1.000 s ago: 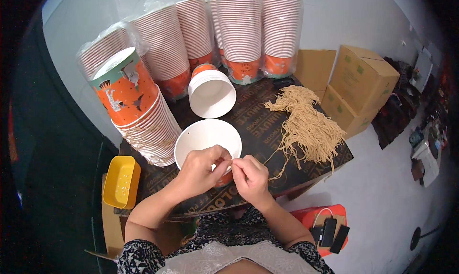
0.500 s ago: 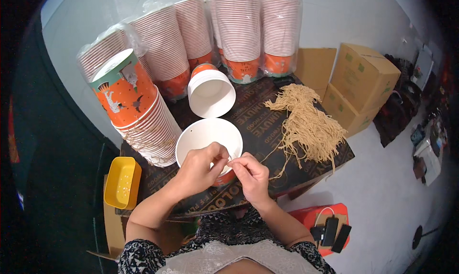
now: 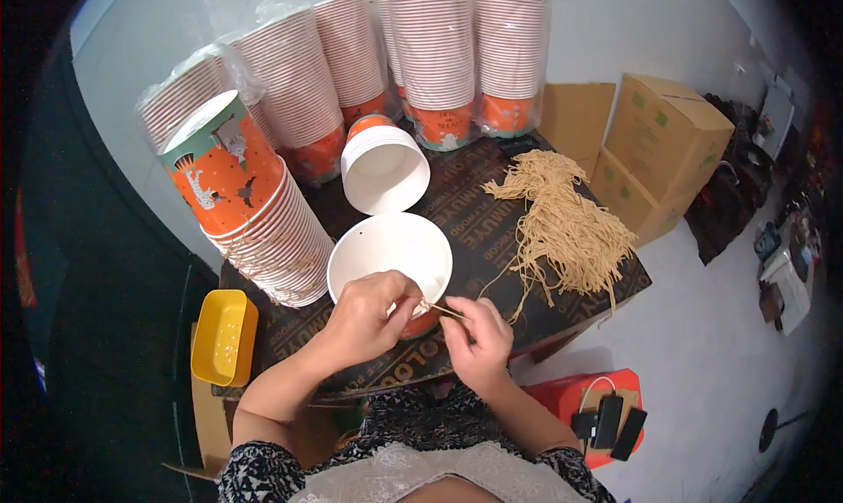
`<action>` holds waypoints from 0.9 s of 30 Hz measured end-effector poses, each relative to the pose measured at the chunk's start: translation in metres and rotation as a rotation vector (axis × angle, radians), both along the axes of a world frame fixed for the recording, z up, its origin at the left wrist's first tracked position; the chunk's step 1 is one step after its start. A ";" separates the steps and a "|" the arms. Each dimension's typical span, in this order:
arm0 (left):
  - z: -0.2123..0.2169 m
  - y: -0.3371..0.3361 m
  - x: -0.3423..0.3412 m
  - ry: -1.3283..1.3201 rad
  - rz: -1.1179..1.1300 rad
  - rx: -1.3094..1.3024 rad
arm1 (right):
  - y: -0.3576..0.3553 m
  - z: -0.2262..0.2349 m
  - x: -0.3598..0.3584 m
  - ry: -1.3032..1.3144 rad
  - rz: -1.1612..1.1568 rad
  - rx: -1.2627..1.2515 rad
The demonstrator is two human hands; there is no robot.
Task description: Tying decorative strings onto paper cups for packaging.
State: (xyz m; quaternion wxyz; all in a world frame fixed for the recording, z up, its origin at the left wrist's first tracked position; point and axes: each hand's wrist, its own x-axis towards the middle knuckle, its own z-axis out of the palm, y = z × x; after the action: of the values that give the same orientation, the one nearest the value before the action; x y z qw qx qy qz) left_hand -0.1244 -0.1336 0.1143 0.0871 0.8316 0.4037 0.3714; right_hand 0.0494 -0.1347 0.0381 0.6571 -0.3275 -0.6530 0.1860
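Note:
A white-lined paper bucket (image 3: 391, 244) with an orange outside stands in front of me, a small dark hole near its far-left rim. Over its near rim, my left hand (image 3: 369, 318) is closed in a pinch at the bucket's edge, around one end of a tan cord (image 3: 450, 311). My right hand (image 3: 479, 340), just right of the bucket, pinches the same cord, and a short length runs between the two hands. The fingertips of my left hand are partly hidden, so how the cord meets the rim is hard to make out.
A heap of tan cords (image 3: 571, 226) lies on the right of the dark table (image 3: 474, 187). Left stand nested buckets (image 3: 272, 239) with cords and a yellow tray (image 3: 225, 338) of small white bits. Wrapped bucket stacks (image 3: 430, 55) line the back; cartons (image 3: 672, 143) stand right.
My right hand has moved right and slightly down, away from my left, and a stretch of cord now shows between them. The bucket has shifted slightly right.

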 end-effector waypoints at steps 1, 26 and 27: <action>0.000 0.000 0.000 -0.015 0.018 -0.028 | -0.003 -0.002 0.008 -0.105 -0.063 0.009; 0.047 0.000 -0.051 0.383 0.120 -0.105 | 0.080 -0.025 0.051 0.205 0.019 -0.409; 0.042 0.002 -0.054 0.383 0.125 -0.104 | 0.084 -0.022 0.052 0.205 0.024 -0.408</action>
State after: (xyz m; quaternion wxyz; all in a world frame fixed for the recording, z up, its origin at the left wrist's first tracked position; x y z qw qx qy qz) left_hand -0.1786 -0.1312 0.1563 0.0283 0.8547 0.4824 0.1897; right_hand 0.1016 -0.0502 0.0162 0.6379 -0.4254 -0.5353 0.3543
